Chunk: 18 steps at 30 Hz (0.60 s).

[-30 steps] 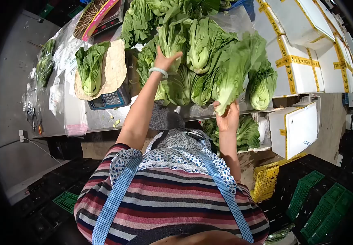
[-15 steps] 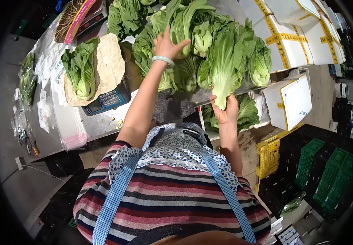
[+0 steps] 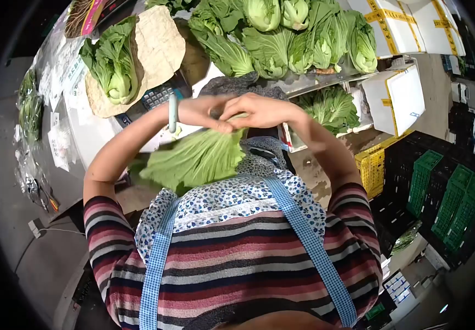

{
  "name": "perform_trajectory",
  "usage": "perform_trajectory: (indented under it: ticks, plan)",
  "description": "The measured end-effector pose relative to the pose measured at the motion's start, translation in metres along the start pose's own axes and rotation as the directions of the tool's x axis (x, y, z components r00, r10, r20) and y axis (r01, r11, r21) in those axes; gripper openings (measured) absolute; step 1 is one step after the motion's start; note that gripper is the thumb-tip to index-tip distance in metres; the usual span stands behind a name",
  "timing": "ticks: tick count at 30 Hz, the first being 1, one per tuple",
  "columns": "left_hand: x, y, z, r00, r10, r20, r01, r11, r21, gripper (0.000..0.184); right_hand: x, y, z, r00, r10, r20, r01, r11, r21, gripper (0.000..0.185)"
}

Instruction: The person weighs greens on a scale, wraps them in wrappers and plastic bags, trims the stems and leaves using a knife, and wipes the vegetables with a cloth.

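Both my hands meet in front of the apron at the stem end of a head of leafy mustard greens (image 3: 199, 159). Its wide leaves hang down and to the left against the apron. My left hand (image 3: 201, 111), with a pale bangle on the wrist, is curled round the stem and slightly blurred. My right hand (image 3: 262, 111) has its fingers closed on the stem's cut end, which they mostly cover. Beyond them, a pile of similar greens (image 3: 270, 52) lies on the metal table. Another head of greens (image 3: 117, 66) rests on a sheet of brown paper (image 3: 160, 41) over a scale (image 3: 160, 94).
Plastic bags (image 3: 61, 82) lie along the table's left side. White foam boxes (image 3: 397, 102) with yellow tape stand at the right, above a yellow crate (image 3: 370, 170) and black and green crates (image 3: 424, 176). More greens (image 3: 331, 110) sit in a box below the table edge.
My right hand has brought the greens from the pile towards my body, leaves now pointing left. My left hand has left the pile and closed on the stem. The view has shifted.
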<state>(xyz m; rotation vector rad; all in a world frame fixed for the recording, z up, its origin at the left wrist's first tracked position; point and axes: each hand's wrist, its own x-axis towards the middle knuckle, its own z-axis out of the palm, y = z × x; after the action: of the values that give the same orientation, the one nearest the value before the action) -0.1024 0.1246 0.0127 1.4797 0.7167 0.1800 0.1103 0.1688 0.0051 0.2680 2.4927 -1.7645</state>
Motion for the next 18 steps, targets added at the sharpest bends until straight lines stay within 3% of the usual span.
perform_trajectory:
  ticks: [1, 2, 3, 4, 5, 6, 7, 8, 9, 10, 11, 14, 16, 17, 18]
  plan:
    - [0.013, -0.038, -0.003, 0.866, -0.303, 0.398, 0.320, 0.947, 0.025, 0.081, 0.004, -0.002, 0.007, 0.997, -0.072, -0.042, 0.074, 0.997, 0.039, 0.036]
    - [0.007, -0.064, 0.024, 0.968, -0.089, 0.236, 0.177, 0.908, -0.380, 0.068, -0.001, -0.012, 0.007, 0.997, 0.022, -0.068, -0.016, 0.996, 0.085, 0.037]
    - [0.006, -0.105, 0.042, 0.961, -0.175, 0.216, 0.268, 0.794, -0.546, 0.061, -0.013, 0.001, 0.009, 0.982, 0.046, -0.181, -0.037, 0.998, 0.055, 0.035]
    - [0.004, -0.092, 0.050, 0.971, -0.128, 0.203, 0.234, 0.704, -0.670, 0.046, -0.034, 0.027, 0.007, 0.956, 0.067, -0.285, -0.062, 0.998, 0.027, 0.033]
    - [0.002, -0.079, 0.057, 0.981, -0.088, 0.175, 0.193, 0.591, -0.783, 0.031, -0.064, 0.057, -0.005, 0.902, 0.247, -0.355, -0.209, 0.967, 0.143, 0.033]
    - [0.004, -0.092, 0.061, 0.994, -0.039, 0.098, 0.104, 0.521, -0.847, 0.033, -0.095, 0.080, -0.017, 0.712, 0.483, -0.510, -0.468, 0.868, 0.168, 0.031]
    - [0.005, -0.070, 0.056, 0.997, 0.040, 0.071, 0.047, 0.423, -0.905, 0.039, -0.126, 0.141, -0.030, 0.450, 0.662, -0.599, -0.844, 0.534, -0.043, 0.027]
    - [0.008, -0.064, 0.053, 0.994, 0.077, 0.075, 0.042, 0.370, -0.928, 0.041, -0.157, 0.189, -0.031, 0.374, 0.555, -0.743, -0.878, 0.470, -0.091, 0.025]
    - [0.014, -0.063, 0.048, 0.990, 0.114, 0.079, 0.038, 0.327, -0.944, 0.044, -0.177, 0.208, -0.032, 0.405, 0.377, -0.833, -0.883, 0.399, -0.248, 0.026]
    - [0.024, -0.071, 0.049, 0.999, 0.041, 0.027, 0.008, 0.412, -0.911, 0.054, -0.194, 0.231, -0.035, 0.504, 0.262, -0.823, -0.815, 0.460, -0.352, 0.030]
    - [0.034, -0.071, 0.047, 0.998, 0.057, 0.033, 0.009, 0.380, -0.925, 0.056, -0.204, 0.245, -0.038, 0.626, 0.202, -0.753, -0.745, 0.440, -0.501, 0.035]
    - [0.067, -0.061, 0.051, 0.987, 0.158, 0.037, 0.008, 0.177, -0.984, 0.057, -0.207, 0.252, -0.034, 0.643, 0.073, -0.763, -0.699, 0.464, -0.545, 0.032]
    - [0.091, -0.043, 0.055, 0.998, 0.061, 0.015, 0.000, 0.239, -0.971, 0.055, -0.217, 0.260, -0.029, 0.681, -0.037, -0.731, -0.679, 0.342, -0.650, 0.032]
    - [0.103, -0.033, 0.058, 1.000, -0.018, -0.010, -0.004, 0.292, -0.956, 0.054, -0.223, 0.263, -0.026, 0.672, -0.038, -0.739, -0.685, 0.348, -0.640, 0.032]
    - [0.116, -0.022, 0.058, 1.000, -0.016, 0.013, 0.017, 0.294, -0.956, 0.053, -0.229, 0.265, -0.027, 0.648, 0.066, -0.759, -0.728, 0.348, -0.591, 0.031]
